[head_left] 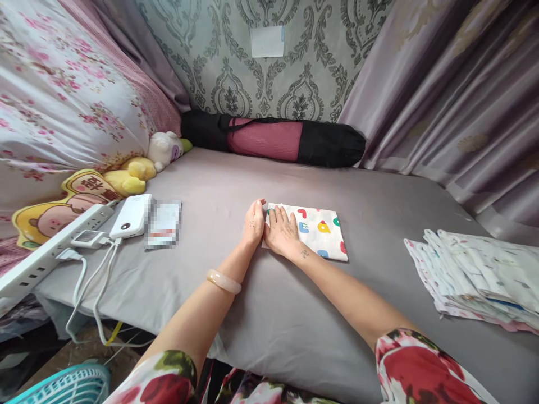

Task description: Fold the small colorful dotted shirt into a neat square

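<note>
A folded white cloth (324, 238) printed with colourful letter-like shapes lies on the grey sheet in front of me. My right hand (281, 231) rests flat on its left part, fingers stretched out and pressing the fabric. Along the cloth's left edge stands my left hand (254, 223), turned on its side, with its fingers extended and its palm toward the cloth. The two hands meet near the wrist side of the right hand. Part of the cloth's left end is hidden beneath and behind them.
A stack of folded patterned cloths (484, 275) lies at the right. On the left are a power strip (54, 247), a white power bank (131, 216), cables, a blurred packet (163, 224) and plush toys (130, 174). A black and pink rolled bag (265, 137) lies along the wall.
</note>
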Action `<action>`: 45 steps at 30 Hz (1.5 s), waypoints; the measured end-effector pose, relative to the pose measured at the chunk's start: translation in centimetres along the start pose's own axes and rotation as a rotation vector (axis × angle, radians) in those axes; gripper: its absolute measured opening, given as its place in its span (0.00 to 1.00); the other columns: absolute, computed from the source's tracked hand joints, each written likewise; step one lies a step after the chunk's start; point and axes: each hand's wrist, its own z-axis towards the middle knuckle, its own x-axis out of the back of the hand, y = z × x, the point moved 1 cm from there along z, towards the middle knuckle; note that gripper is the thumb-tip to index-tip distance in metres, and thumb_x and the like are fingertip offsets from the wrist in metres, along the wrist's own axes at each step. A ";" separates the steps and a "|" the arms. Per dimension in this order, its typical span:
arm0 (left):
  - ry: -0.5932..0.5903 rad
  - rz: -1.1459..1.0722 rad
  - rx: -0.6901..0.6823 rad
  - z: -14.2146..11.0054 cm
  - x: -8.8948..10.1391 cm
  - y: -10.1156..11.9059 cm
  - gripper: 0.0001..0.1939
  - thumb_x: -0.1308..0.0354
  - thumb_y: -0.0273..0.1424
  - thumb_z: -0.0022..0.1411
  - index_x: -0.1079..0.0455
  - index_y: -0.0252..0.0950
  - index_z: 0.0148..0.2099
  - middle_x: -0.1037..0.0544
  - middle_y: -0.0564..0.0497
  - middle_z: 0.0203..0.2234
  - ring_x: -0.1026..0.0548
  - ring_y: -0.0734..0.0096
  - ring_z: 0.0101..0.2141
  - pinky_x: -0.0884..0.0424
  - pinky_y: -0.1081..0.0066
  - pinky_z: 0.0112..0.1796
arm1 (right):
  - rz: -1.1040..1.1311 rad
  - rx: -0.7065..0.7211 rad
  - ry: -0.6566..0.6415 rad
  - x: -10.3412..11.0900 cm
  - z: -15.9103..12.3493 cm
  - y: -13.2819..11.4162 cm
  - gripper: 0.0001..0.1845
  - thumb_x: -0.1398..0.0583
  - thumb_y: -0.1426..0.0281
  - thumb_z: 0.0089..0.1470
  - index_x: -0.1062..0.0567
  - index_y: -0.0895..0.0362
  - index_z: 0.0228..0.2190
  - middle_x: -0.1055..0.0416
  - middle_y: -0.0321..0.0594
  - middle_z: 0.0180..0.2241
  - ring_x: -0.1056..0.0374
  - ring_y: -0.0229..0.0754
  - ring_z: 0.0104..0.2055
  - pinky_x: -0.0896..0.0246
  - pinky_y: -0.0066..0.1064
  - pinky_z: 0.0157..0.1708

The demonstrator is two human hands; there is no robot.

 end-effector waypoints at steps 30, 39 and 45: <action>-0.426 0.872 -0.391 -1.1 -1.6 0.2 0.22 0.57 0.28 0.69 0.36 0.37 0.62 0.34 0.48 0.63 0.41 0.60 0.65 0.44 0.60 0.63 | -0.034 -0.067 0.081 -0.5 0.2 4.9 0.31 0.58 0.66 0.67 0.45 0.68 0.65 0.50 0.51 0.67 0.59 0.51 0.70 0.69 0.48 0.67; -0.406 0.929 -0.446 -1.4 -1.7 0.2 0.21 0.58 0.30 0.70 0.37 0.37 0.62 0.34 0.46 0.63 0.41 0.59 0.65 0.43 0.59 0.62 | 0.004 -0.148 0.143 0.7 -0.7 7.2 0.31 0.60 0.65 0.67 0.43 0.68 0.64 0.53 0.52 0.68 0.62 0.50 0.70 0.72 0.51 0.67; -0.409 0.953 -0.432 -1.4 -1.8 0.1 0.23 0.59 0.31 0.71 0.38 0.36 0.64 0.35 0.47 0.64 0.42 0.57 0.65 0.44 0.59 0.63 | -0.004 -0.186 0.110 0.0 -1.3 8.3 0.31 0.59 0.65 0.67 0.45 0.69 0.65 0.49 0.51 0.67 0.57 0.49 0.69 0.70 0.48 0.67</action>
